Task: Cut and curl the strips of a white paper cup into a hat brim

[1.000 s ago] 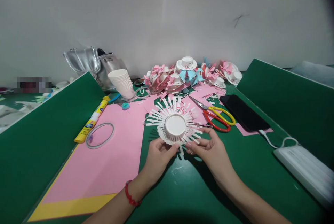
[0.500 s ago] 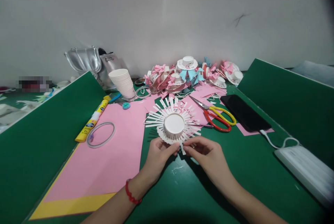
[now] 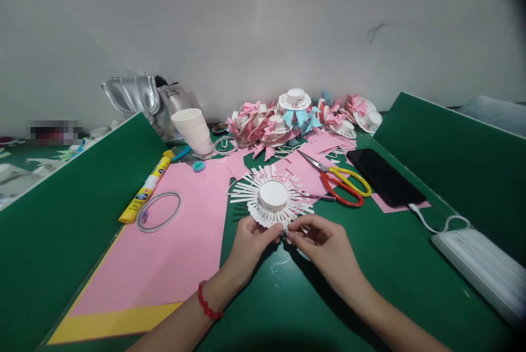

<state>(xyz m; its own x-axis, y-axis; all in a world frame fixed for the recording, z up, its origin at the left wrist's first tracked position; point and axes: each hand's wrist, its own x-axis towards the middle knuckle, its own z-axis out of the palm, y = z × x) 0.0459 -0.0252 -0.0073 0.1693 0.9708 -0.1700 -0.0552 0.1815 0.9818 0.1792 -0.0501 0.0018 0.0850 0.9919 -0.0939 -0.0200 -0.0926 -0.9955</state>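
1. Both hands grip the fringed paper cup (image 3: pixel 273 194) at centre, left of the scissors (image 3: pixel 331 169).
2. Left hand (image 3: pixel 255 241): thumb clamped on its near edge.
3. Right hand (image 3: pixel 322 238): thumb and forefinger pinched there.
4. Far strips (image 3: pixel 267 173) have dipped, seemingly bringing the near edge into play.

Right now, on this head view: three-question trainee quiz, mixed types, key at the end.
1. Multiple choice: what colours are the handles of the scissors?
A) black and blue
B) red and yellow
C) green and white
2. True or false: the right hand holds the scissors.
3. Fill in: the red bracelet is on the ___ wrist.

Key: 1. B. 2. False; it pinches the edge of the fringed white cup. 3. Left.
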